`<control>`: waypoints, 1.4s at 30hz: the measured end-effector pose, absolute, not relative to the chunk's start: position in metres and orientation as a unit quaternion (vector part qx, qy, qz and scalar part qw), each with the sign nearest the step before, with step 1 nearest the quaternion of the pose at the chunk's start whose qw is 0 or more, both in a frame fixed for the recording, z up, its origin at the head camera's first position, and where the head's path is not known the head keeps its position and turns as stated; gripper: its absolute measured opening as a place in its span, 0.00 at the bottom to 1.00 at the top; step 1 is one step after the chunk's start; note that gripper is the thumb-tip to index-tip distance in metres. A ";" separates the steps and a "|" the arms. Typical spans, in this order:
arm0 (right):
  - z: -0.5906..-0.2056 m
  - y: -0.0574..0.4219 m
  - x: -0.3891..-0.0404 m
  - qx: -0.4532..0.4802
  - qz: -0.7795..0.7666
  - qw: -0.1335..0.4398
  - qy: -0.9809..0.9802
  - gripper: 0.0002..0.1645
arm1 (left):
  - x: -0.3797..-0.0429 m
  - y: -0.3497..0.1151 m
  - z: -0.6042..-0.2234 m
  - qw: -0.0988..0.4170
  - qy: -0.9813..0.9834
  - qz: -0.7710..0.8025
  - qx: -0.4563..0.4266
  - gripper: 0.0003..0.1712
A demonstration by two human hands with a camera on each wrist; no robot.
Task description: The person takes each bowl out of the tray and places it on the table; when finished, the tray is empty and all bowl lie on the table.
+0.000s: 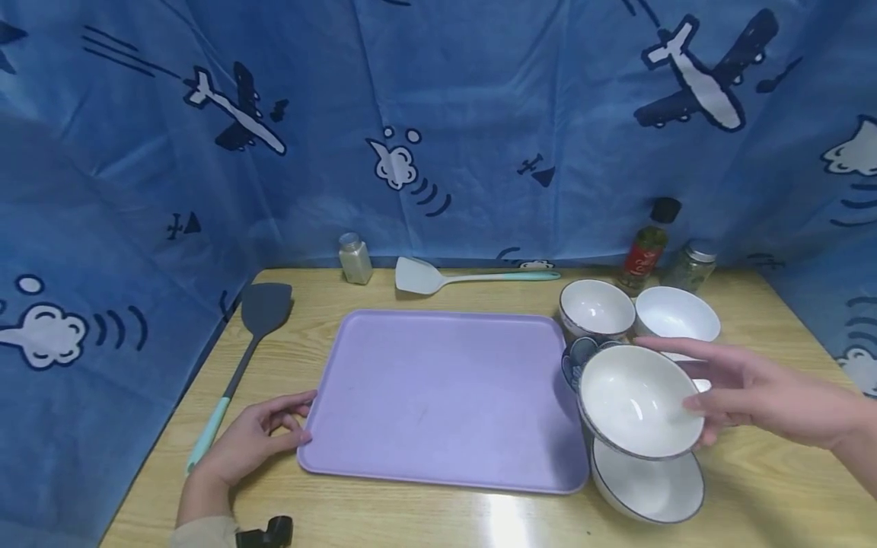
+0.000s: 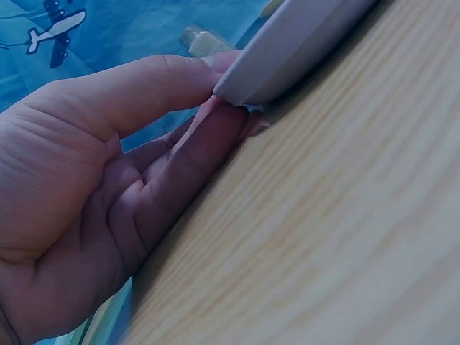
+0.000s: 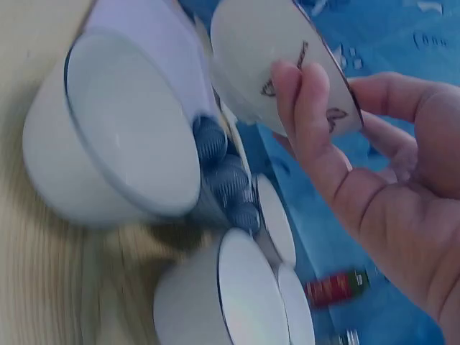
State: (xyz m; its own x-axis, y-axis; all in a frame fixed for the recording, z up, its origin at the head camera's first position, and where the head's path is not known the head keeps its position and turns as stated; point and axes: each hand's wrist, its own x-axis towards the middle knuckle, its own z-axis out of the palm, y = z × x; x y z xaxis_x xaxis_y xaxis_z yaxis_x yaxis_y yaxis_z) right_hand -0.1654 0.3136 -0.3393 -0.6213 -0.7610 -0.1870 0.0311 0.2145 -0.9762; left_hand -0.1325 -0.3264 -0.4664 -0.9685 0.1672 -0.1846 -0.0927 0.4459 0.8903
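Observation:
My right hand [image 1: 760,392] grips a white bowl [image 1: 637,396] with a dark rim by its right side, thumb at the rim. In the right wrist view this bowl [image 3: 251,50] is raised and tilted, a brown leaf pattern on its outside, fingers against its wall. Below it in the head view stands another white bowl [image 1: 651,491] beside the lilac tray [image 1: 438,396]. My left hand [image 1: 250,438] pinches the tray's left edge; the left wrist view shows thumb on the rim [image 2: 280,50] and fingers under it. A dark scalloped dish [image 1: 581,356] is partly hidden behind the held bowl.
Two white bowls, one dark-rimmed [image 1: 596,304] and one plain [image 1: 678,312], stand behind, near a red-labelled bottle [image 1: 642,255] and a jar [image 1: 690,266]. A pale spatula [image 1: 419,276] and shaker [image 1: 355,260] lie along the back; a grey turner [image 1: 266,308] is left.

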 end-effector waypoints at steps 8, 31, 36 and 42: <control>-0.349 0.365 -0.167 -0.212 -0.534 0.360 0.735 0.44 | -0.134 -0.326 -0.466 0.122 0.845 0.521 0.016 0.39; -0.387 0.439 -0.169 -0.245 -0.580 0.509 0.587 0.50 | -0.135 -0.323 -0.464 0.126 0.842 0.524 0.013 0.40; -0.394 0.456 -0.172 -0.204 -0.584 0.538 0.572 0.51 | -0.135 -0.323 -0.464 0.127 0.841 0.526 0.010 0.39; -0.402 0.462 -0.170 -0.219 -0.582 0.533 0.574 0.52 | -0.134 -0.324 -0.466 0.131 0.845 0.518 -0.004 0.40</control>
State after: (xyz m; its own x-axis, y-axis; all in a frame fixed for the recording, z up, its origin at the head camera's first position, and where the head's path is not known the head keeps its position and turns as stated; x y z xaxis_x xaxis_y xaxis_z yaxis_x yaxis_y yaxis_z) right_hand -0.1697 0.4615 -0.4022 -0.3360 -0.8719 -0.3562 0.3688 0.2262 -0.9016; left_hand -0.1336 -0.3236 -0.4658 -0.9656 0.1299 -0.2254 -0.1421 0.4623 0.8753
